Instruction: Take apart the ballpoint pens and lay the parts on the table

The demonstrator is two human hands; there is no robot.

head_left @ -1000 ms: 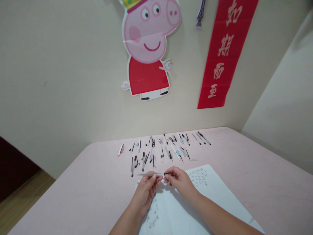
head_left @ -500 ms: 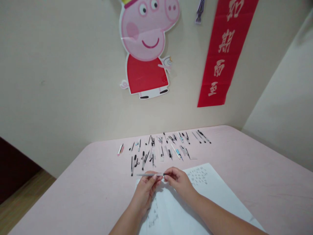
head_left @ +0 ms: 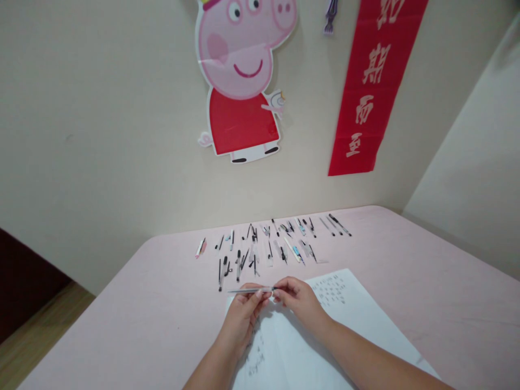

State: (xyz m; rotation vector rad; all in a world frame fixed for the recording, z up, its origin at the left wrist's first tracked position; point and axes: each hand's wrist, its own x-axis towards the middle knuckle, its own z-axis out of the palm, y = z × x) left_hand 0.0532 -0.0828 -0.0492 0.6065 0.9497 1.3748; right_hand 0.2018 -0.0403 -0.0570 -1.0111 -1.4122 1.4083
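A thin pen with a clear barrel (head_left: pixel 247 291) lies level between my two hands, its long end pointing left. My left hand (head_left: pixel 246 311) is closed, pinching the barrel between thumb and fingers. At the pen's dark right end, the fingertips of my right hand (head_left: pixel 296 297) are pinched shut on it. Whether that dark end is a tip or a cap I cannot make out. Both hands are above a large sheet of white paper (head_left: pixel 300 346) with handwriting along its left side and at its upper right.
Beyond the paper, rows of pens and pen parts (head_left: pixel 255 265) lie on the pink tabletop (head_left: pixel 142 319). More pens (head_left: pixel 339 225) lie at the far right of the back row. Behind the table, the wall carries a cartoon pig cutout (head_left: pixel 244 122) and a red banner (head_left: pixel 371 92).
The hands and the pen keep nearly the same pose. My view has shifted very slightly.
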